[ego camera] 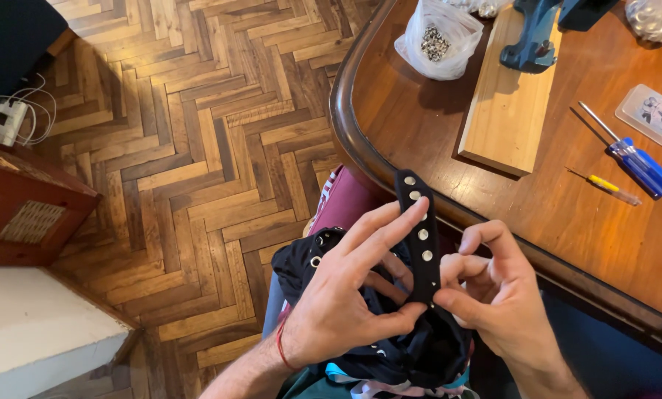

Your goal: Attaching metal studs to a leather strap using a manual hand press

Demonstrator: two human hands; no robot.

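While we look down, we see the biggest thing first: the brown wooden floor with its zigzag pattern. Next comes the dark round table, just in front of our lap. On it lie a pale wood plank, a clear bag of little metal bits, a blue screwdriver and a thin yellow one.

Over our lap we hold up a black strap with shiny snaps. Our left hand is spread, with its fingers along the strap and its thumb under it. Our right hand pinches the strap's low end. We think it is best to keep the strap flat and straight, so each snap shows.
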